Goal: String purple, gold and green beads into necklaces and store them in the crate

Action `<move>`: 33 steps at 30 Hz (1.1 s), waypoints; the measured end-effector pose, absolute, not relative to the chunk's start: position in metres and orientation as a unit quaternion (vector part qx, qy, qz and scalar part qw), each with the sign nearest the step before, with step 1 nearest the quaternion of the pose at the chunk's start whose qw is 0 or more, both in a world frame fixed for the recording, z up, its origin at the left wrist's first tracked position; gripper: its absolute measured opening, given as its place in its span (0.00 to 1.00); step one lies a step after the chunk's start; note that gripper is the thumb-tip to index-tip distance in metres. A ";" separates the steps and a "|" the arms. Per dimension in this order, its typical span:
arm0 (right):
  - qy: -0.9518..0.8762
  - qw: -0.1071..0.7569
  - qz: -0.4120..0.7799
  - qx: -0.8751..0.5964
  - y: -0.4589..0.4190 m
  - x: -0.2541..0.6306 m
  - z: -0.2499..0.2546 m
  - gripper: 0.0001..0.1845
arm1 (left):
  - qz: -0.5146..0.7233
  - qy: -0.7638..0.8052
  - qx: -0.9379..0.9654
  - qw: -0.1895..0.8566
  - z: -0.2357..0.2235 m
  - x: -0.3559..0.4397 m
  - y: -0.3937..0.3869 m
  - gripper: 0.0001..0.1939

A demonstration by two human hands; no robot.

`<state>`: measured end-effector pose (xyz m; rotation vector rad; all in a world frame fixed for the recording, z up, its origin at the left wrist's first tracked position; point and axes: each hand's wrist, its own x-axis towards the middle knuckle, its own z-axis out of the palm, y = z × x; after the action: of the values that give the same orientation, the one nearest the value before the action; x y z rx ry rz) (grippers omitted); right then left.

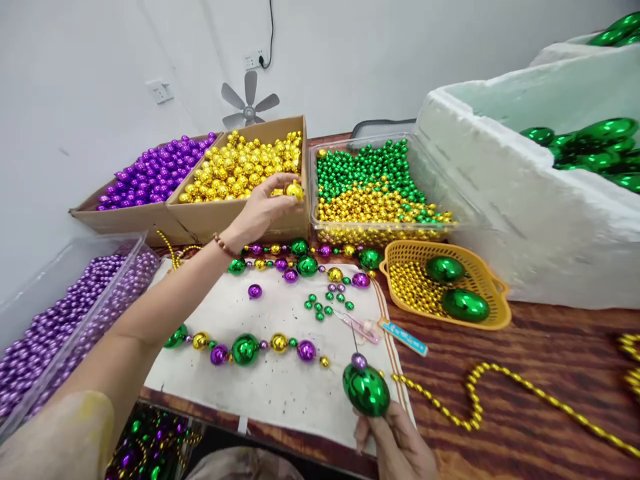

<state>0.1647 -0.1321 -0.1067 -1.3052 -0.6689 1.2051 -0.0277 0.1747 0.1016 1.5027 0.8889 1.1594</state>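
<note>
My left hand [265, 207] reaches over the cardboard box of gold beads [240, 167] and pinches one gold bead [295, 191] at the box's near right corner. My right hand [395, 443] is at the near table edge, closed on a large green bead [367, 390] with a small purple bead [359, 361] on top and a thin needle or thread rising from it. A strung row of green, gold and purple beads [245, 348] lies on the white cloth [280, 387] between the hands.
A box of purple beads [150, 173] and a tub of lilac beads [55, 327] sit at the left. A clear tub of green and gold beads [375, 187], a yellow basket [445, 290], a foam box [525, 193] and a gold bead strand [500, 387] are at the right. Scissors [357, 327] lie on the cloth.
</note>
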 end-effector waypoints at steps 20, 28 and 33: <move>-0.352 0.583 0.444 -0.583 -0.146 0.149 -0.072 0.16 | 0.439 0.332 0.256 0.795 0.019 0.011 0.016 0.07; -0.335 0.585 0.462 -0.576 -0.146 0.144 -0.075 0.16 | 0.440 0.316 0.272 0.795 0.020 0.010 0.013 0.10; -0.317 0.589 0.477 -0.570 -0.142 0.141 -0.078 0.16 | 0.427 0.309 0.320 0.787 0.022 0.013 0.005 0.15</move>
<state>0.1411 -0.1419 -0.0775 -1.3274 -0.7389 1.1107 0.0133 0.0048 0.0224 0.6904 0.6664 0.9208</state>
